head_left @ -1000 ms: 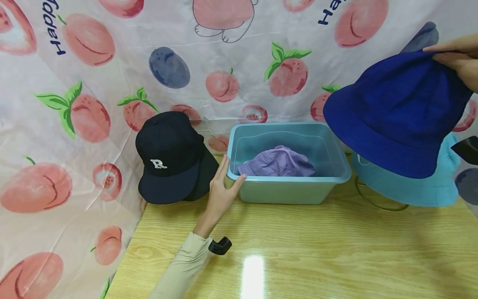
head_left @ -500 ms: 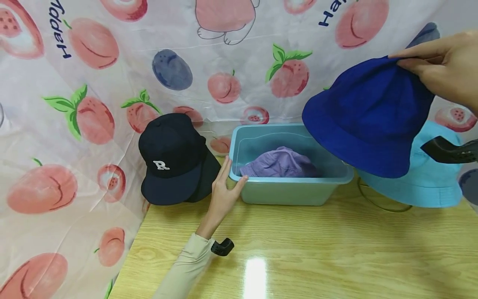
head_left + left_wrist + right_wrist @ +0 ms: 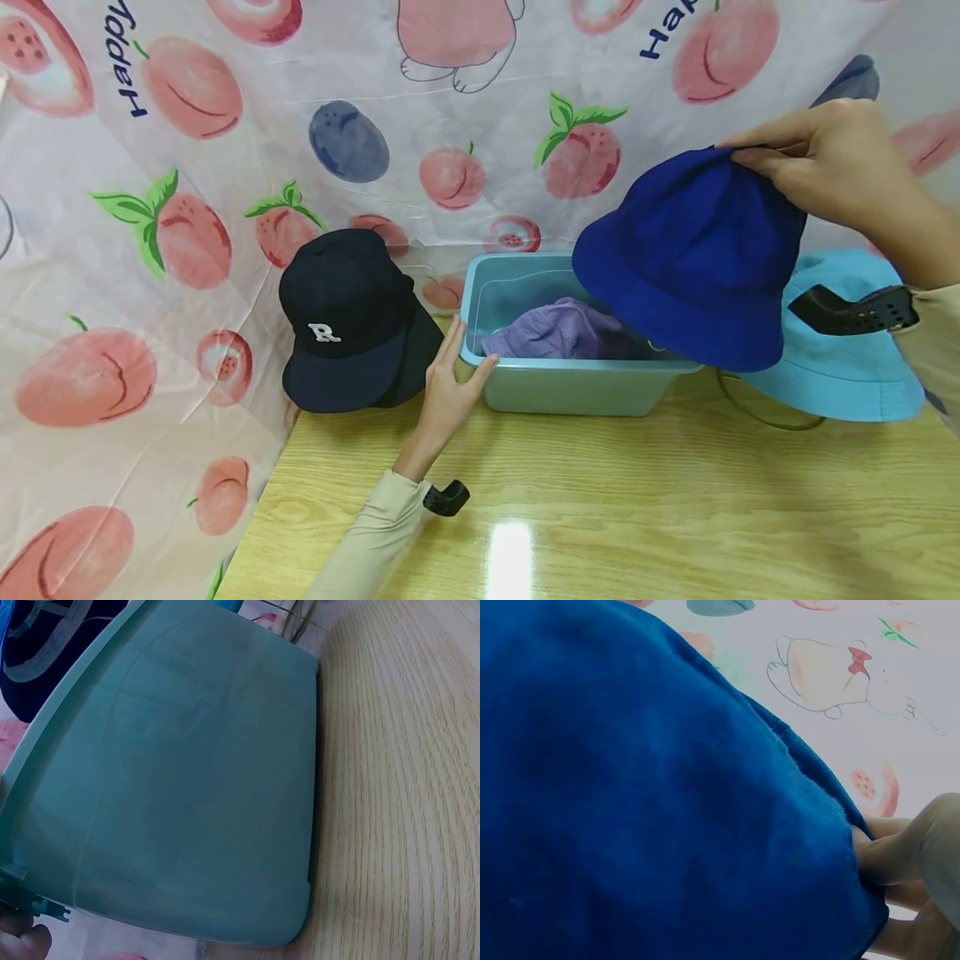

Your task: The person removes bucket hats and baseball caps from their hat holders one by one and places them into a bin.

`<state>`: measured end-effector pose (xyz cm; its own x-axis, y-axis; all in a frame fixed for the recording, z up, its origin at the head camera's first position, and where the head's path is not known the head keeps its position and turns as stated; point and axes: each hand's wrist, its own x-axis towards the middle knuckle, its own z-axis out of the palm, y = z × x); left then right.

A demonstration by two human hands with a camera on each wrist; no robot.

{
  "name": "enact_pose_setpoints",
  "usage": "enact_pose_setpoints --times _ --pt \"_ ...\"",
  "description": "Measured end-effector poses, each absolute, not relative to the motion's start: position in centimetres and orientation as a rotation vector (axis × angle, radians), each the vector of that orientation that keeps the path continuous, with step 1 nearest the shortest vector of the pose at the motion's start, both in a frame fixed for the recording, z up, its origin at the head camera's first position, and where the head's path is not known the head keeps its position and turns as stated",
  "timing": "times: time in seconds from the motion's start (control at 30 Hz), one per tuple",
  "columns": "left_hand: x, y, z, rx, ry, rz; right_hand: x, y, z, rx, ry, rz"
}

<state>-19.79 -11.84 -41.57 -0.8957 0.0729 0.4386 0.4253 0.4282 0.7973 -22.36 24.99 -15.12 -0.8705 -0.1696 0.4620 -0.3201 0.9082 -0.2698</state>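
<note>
High on the right in the head view, my right hand (image 3: 832, 162) pinches the crown of a dark blue bucket hat (image 3: 690, 258). The hat hangs brim down over the right part of a teal plastic bin (image 3: 570, 387) and hides that corner. Inside the bin lies a crumpled purple hat (image 3: 558, 329). My left hand (image 3: 450, 383) touches the bin's left end, fingers straight along the rim and thumb at the front corner. The right wrist view shows thumb and fingers on the blue cloth (image 3: 690, 787). The bin's side (image 3: 195, 772) fills much of the left wrist view.
Left of the bin sits a black cap (image 3: 337, 317) with a white R, another dark cap (image 3: 416, 350) behind it. A light blue bucket hat (image 3: 847, 358) stands at the right on a gold wire stand (image 3: 765, 412). Peach-print cloth (image 3: 247, 125) hangs behind the wooden table (image 3: 600, 500).
My right hand has carried the blue hat leftward and slightly down, from above the light blue hat to over the bin's right part. The left hand stays at the bin's left end.
</note>
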Motion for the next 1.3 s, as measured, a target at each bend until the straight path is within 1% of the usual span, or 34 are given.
enact_pose_setpoints --times 0.43,0.77,1.3 --pt "-19.9 -11.8 -41.6 -0.427 -2.348 -1.460 -23.7 22.8 -16.7 0.483 -2.634 0.594" --pt "-20.3 -11.6 -41.8 -0.440 -2.336 -1.456 -24.9 21.2 -17.9 0.566 -2.658 0.564" --pt "-20.5 -11.4 -41.9 -0.410 -2.343 -1.428 -28.1 18.5 -19.1 0.744 -2.645 0.604"
